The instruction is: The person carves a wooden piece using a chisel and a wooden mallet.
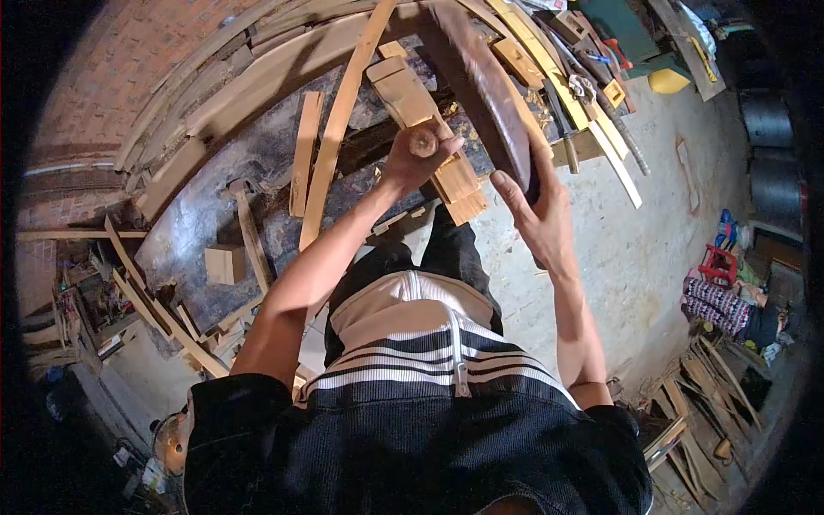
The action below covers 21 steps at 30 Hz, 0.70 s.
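Note:
My left hand (412, 167) is closed around an upright round wooden tool handle (422, 142), seen end-on from above. The tool's lower end is hidden by the hand. Below and around that hand lies a pale squared timber piece (463, 193) on the workbench, its near end sticking out over the bench edge. My right hand (547, 219) grips the near end of a long, flat, dark brown piece (493, 107), tilted up and away beside the timber. Its far part is smeared by motion, and I cannot tell its exact kind. The right thumb lies along its side.
Long wooden strips (343, 120) cross the dark workbench (193, 257). A hammer-like tool (249, 227) and a small wood block (226, 263) lie at the left. Hand tools and timber (558, 86) crowd the upper right. Scrap wood (708, 421) is piled on the floor at lower right.

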Each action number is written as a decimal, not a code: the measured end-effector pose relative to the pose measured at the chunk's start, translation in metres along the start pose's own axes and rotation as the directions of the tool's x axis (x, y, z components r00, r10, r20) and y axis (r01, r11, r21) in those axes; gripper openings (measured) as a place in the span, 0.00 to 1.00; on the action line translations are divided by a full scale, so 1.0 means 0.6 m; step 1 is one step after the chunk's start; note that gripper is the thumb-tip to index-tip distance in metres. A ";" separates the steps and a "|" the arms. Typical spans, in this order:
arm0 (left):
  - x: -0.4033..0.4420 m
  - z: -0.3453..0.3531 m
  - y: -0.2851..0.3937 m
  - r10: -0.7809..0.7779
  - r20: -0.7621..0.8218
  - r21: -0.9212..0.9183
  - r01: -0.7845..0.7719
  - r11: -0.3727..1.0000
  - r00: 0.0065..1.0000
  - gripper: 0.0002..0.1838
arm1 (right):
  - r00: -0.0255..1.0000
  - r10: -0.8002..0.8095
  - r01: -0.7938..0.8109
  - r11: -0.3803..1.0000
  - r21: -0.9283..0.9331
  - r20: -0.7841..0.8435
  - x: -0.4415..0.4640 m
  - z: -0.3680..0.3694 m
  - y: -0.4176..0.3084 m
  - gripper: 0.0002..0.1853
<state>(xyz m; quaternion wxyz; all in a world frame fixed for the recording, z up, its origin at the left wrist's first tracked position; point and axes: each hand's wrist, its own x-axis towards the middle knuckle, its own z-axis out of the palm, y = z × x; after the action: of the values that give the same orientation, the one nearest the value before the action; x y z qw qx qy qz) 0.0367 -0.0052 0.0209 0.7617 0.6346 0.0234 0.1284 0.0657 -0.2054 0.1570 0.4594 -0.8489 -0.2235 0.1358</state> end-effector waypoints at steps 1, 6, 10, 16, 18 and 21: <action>0.001 0.008 0.026 0.053 -0.028 0.204 -0.046 0.978 0.998 0.07 | 1.000 0.003 -0.003 1.000 0.023 0.012 0.002 -0.008 -0.035 0.41; -0.008 0.026 0.029 0.141 -0.087 0.221 -0.119 0.968 0.986 0.12 | 0.875 -0.481 0.476 0.875 -0.083 -0.058 0.015 -0.007 -0.087 0.42; -0.007 -0.021 -0.072 0.260 0.283 0.830 -0.372 0.416 0.923 0.16 | 0.947 -0.171 0.287 0.826 -0.486 0.271 0.018 0.008 -0.052 0.41; -0.013 -0.019 -0.069 0.206 0.158 0.571 -0.259 0.779 0.966 0.17 | 0.916 -0.391 0.402 0.894 -0.200 0.093 0.010 0.016 -0.062 0.43; -0.004 -0.002 -0.038 0.462 0.172 0.687 -0.442 0.577 0.870 0.16 | 0.967 -0.202 0.232 0.950 -0.209 0.158 0.007 0.014 -0.062 0.40; -0.022 -0.009 -0.016 0.152 -0.139 0.257 -0.112 0.960 0.979 0.07 | 0.979 0.015 0.053 0.946 -0.321 0.205 0.018 0.015 -0.031 0.40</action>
<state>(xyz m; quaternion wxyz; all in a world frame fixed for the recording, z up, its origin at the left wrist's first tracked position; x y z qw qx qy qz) 0.0246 -0.0047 0.0092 0.6620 0.7127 0.0568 0.2248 0.0666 -0.1848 0.1675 0.2892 -0.8921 -0.2972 0.1793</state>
